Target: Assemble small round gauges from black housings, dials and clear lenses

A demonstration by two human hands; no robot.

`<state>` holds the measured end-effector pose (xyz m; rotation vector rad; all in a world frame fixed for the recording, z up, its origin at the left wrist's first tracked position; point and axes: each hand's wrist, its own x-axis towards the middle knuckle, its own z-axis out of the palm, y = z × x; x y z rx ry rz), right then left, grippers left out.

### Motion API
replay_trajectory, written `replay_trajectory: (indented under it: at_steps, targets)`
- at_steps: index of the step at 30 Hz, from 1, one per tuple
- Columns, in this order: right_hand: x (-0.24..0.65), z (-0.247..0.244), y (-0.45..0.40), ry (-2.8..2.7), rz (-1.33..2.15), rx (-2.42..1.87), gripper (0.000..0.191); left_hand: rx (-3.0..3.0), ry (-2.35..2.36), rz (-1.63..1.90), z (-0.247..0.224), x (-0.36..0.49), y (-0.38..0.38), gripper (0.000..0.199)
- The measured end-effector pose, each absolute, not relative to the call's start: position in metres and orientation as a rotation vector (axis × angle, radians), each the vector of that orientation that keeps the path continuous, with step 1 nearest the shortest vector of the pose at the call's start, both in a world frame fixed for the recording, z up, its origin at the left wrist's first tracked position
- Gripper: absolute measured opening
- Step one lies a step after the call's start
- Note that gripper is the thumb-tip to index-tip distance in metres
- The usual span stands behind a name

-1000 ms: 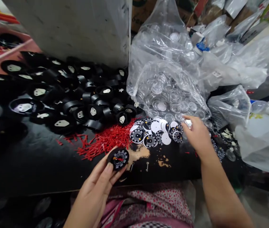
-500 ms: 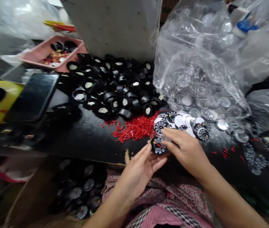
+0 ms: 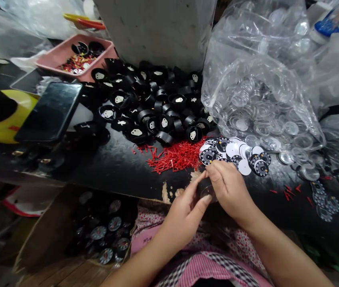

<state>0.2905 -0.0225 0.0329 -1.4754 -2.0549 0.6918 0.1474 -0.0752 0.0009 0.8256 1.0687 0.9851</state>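
Between my two hands, above the table's front edge, is a round black housing (image 3: 205, 189), tilted so that its dial face cannot be seen. My left hand (image 3: 187, 209) has its fingers and thumb around the left side. My right hand (image 3: 232, 189) grips the upper right side. Just beyond lie a heap of red pointers (image 3: 177, 156) and a spread of printed dials (image 3: 207, 156), some showing their white backs. Farther back is a pile of black housings (image 3: 160, 107) with pale parts inside.
A clear plastic bag of transparent discs (image 3: 256, 103) lies at the right. On the left are a phone (image 3: 50, 111) and a pink tray (image 3: 50, 58). Below the table edge, a box (image 3: 42, 231) holds several finished-looking gauges (image 3: 98, 232).
The black housing has been tilted, turning its dial out of sight. My right hand has closed onto it, and my left thumb has moved across its near side. The view has shifted slightly.
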Motion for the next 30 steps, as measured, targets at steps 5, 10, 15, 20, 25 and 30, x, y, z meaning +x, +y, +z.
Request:
replay_trajectory:
  at_steps: [5,10,15,20,25,30]
  targets:
    - [0.279,0.026,-0.024,-2.012,0.601,-1.376,0.041,1.052,1.032,0.893,0.000,0.145,-0.078,0.047]
    - [0.263,0.023,-0.027,-2.066,0.727,-1.335,0.044,1.026,1.176,0.849,0.002,0.126,-0.088,0.044]
    - [0.268,0.027,-0.025,-2.107,1.049,-1.265,0.032,0.977,1.467,0.601,-0.011,0.042,-0.144,0.044]
    - [0.265,0.024,-0.024,-2.104,1.036,-1.279,0.029,1.481,2.028,0.742,-0.009,-0.007,-0.140,0.036]
    - [0.254,0.023,-0.037,-2.345,1.016,-1.131,0.025,1.583,2.056,1.012,0.003,0.008,-0.020,0.030]
    - [0.286,0.021,-0.035,-2.350,0.952,-1.300,0.021,1.356,1.975,1.163,-0.004,0.011,0.047,0.031]
